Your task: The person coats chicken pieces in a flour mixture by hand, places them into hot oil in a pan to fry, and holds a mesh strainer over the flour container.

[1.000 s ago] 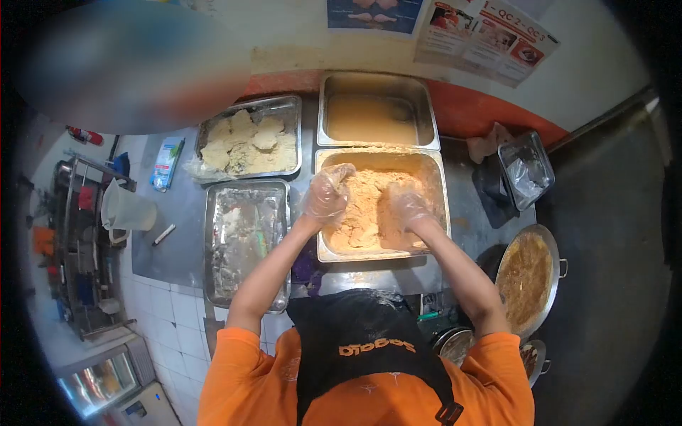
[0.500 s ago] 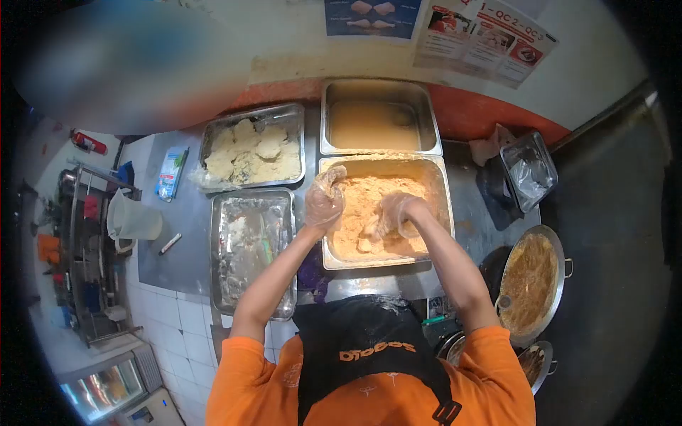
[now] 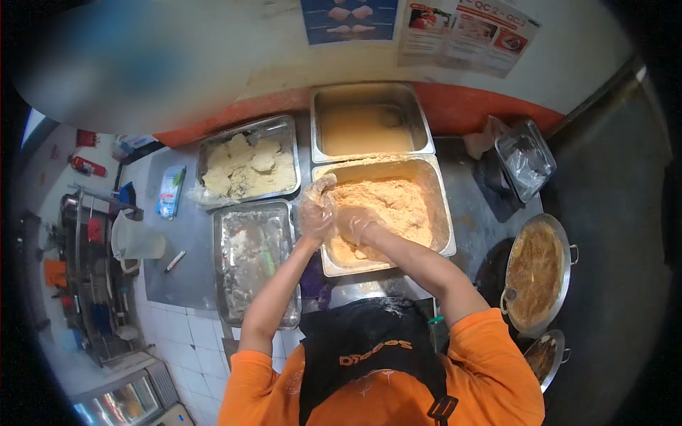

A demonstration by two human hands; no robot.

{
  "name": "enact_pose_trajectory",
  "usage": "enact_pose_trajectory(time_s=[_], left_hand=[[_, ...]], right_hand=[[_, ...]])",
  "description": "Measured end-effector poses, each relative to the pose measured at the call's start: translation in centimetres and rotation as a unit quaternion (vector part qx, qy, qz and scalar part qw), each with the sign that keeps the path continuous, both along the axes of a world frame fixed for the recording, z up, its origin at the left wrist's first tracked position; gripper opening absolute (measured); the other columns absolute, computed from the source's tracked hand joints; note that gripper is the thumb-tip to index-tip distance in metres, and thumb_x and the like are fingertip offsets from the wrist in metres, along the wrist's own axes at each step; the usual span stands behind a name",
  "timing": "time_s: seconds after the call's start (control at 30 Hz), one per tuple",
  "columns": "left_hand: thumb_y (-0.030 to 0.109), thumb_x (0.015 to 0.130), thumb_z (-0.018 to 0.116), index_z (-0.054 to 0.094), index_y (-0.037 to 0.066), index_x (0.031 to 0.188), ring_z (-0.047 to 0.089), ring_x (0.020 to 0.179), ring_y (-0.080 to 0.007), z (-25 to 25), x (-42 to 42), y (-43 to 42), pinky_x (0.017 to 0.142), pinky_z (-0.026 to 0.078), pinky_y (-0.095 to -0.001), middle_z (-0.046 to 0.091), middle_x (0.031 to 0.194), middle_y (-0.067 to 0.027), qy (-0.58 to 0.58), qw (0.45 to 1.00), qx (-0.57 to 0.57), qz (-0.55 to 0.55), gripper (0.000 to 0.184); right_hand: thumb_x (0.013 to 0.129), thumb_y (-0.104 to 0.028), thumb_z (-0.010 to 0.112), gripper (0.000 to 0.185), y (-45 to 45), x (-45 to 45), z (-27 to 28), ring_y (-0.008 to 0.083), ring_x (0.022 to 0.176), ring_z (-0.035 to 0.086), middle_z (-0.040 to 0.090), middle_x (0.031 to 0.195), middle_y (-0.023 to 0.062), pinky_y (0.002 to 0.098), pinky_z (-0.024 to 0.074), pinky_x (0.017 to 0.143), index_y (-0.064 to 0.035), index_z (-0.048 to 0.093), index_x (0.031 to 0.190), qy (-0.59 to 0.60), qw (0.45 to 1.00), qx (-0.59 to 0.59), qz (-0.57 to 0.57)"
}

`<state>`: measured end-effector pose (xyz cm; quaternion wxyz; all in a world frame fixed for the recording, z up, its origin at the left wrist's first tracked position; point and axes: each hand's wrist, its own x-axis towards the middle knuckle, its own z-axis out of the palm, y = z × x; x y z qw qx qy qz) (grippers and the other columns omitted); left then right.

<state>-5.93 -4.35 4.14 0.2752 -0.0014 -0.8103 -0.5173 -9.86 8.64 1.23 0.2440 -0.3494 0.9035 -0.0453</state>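
By the bench's (image 3: 465, 224) near edge, a steel pan (image 3: 444, 213) holds orange flour (image 3: 398, 202). The gloved left hand (image 3: 317, 211) curls at its left edge, the right hand (image 3: 357, 221) beside it; I cannot tell what either grasps. A poster (image 3: 472, 32) reads "QC 2".

Orange-tan powdery mix (image 3: 401, 202) in deep metal pan (image 3: 445, 213).
Mix loose, lumpy, heaped unevenly; pan rectangular, upright, powder-caked rim, flat on worktop (image 3: 469, 224).
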Motion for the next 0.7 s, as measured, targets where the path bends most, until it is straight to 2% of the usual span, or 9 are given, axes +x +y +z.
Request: enact_pose_trajectory(time_s=[0.13, 0.27, 0.33, 0.37, 0.43, 0.53, 0.57, 0.67, 0.7], left_hand=[[-0.005, 0.084, 0.054, 0.069, 0.001, 0.114, 0.069, 0.102, -0.0289, 0.2, -0.1, -0.5, 0.091, 0.054, -0.0354, 0.072, 0.108, -0.0162, 0.019, 0.997, -0.067, 0.013, 0.034], [-0.003, 0.082, 0.057, 0.068, 0.002, 0.115, 0.069, 0.102, -0.0308, 0.8, 0.1, -0.3, 0.091, 0.053, -0.0375, 0.071, 0.107, -0.0167, 0.004, 0.999, -0.052, -0.003, 0.035], [-0.002, 0.082, 0.058, 0.067, 0.002, 0.116, 0.068, 0.102, -0.0320, 2.0, -0.1, -0.4, 0.092, 0.053, -0.0398, 0.071, 0.106, -0.0168, -0.019, 0.997, -0.066, -0.034, 0.036], [0.000, 0.082, 0.059, 0.067, 0.002, 0.116, 0.069, 0.101, -0.0324, 1.7, -0.6, -0.9, 0.091, 0.053, -0.0408, 0.071, 0.106, -0.0176, -0.050, 0.984, -0.149, -0.085, 0.035], [0.006, 0.083, 0.061, 0.067, 0.001, 0.116, 0.069, 0.101, -0.0332, 1.1, -1.6, -1.6, 0.091, 0.054, -0.0423, 0.071, 0.106, -0.0193, -0.122, 0.926, -0.315, -0.169, 0.034], [0.014, 0.085, 0.062, 0.066, -0.001, 0.116, 0.069, 0.101, -0.0340, 3.2, -3.5, 1.0, 0.089, 0.054, -0.0430, 0.071, 0.106, -0.0217, -0.220, 0.766, -0.560, -0.226, 0.034], [0.018, 0.086, 0.059, 0.070, 0.000, 0.107, 0.070, 0.099, -0.0333, 2.1, -3.4, 1.7, 0.085, 0.055, -0.0419, 0.072, 0.103, -0.0210, -0.205, 0.756, -0.586, -0.207, 0.029], [0.014, 0.081, 0.066, 0.071, 0.003, 0.108, 0.071, 0.091, -0.0307, 0.3, -4.7, 3.3, 0.078, 0.055, -0.0439, 0.074, 0.095, -0.0161, -0.290, 0.711, -0.603, -0.215, 0.030], [0.017, 0.082, 0.064, 0.073, 0.005, 0.102, 0.071, 0.089, -0.0316, -0.9, -5.0, 3.1, 0.077, 0.055, -0.0445, 0.074, 0.094, -0.0159, -0.281, 0.714, -0.603, -0.216, 0.025]], right_hand=[[0.089, -0.024, 0.066, 0.052, 1.5, -0.1, 6.9, 0.0384, 0.099, 0.071, 0.070, 0.109, 0.0263, 0.0472, 0.0562, 0.085, 0.0038, 0.057, 0.131, 0.021, 0.994, -0.018, -0.108], [0.089, -0.023, 0.063, 0.048, 4.6, -0.9, -2.7, 0.0399, 0.100, 0.068, 0.068, 0.107, 0.0289, 0.0477, 0.0551, 0.087, 0.0059, 0.053, 0.126, 0.384, 0.915, -0.120, -0.011], [0.087, -0.024, 0.062, 0.042, 7.6, -3.2, -2.1, 0.0386, 0.104, 0.067, 0.068, 0.107, 0.0267, 0.0453, 0.0541, 0.089, 0.0039, 0.058, 0.117, 0.360, 0.927, -0.099, 0.035], [0.086, -0.023, 0.061, 0.037, 9.0, -4.4, -1.0, 0.0380, 0.104, 0.066, 0.068, 0.106, 0.0258, 0.0441, 0.0541, 0.089, 0.0031, 0.059, 0.114, 0.318, 0.943, -0.092, 0.030], [0.088, -0.009, 0.057, 0.023, 10.8, -5.9, 5.6, 0.0369, 0.095, 0.070, 0.069, 0.101, 0.0246, 0.0415, 0.0561, 0.083, 0.0021, 0.058, 0.108, 0.101, 0.986, -0.093, -0.093], [0.090, -0.009, 0.053, 0.019, 11.7, -7.7, -0.2, 0.0359, 0.094, 0.070, 0.070, 0.102, 0.0205, 0.0391, 0.0563, 0.082, -0.0020, 0.062, 0.106, 0.211, 0.976, -0.048, 0.015], [0.095, -0.013, 0.049, 0.020, 11.2, -7.3, -2.3, 0.0364, 0.094, 0.070, 0.072, 0.100, 0.0180, 0.0420, 0.0564, 0.082, -0.0045, 0.064, 0.103, 0.203, 0.967, -0.157, -0.003], [0.097, -0.020, 0.049, 0.023, 10.9, -6.3, -1.8, 0.0338, 0.096, 0.070, 0.071, 0.104, 0.0191, 0.0428, 0.0555, 0.085, -0.0043, 0.064, 0.103, 0.260, 0.965, -0.040, 0.000], [0.096, -0.024, 0.050, 0.026, 11.6, -6.5, -3.0, 0.0325, 0.103, 0.068, 0.069, 0.113, 0.0191, 0.0436, 0.0547, 0.087, -0.0056, 0.065, 0.106, 0.325, 0.938, -0.108, 0.054]])
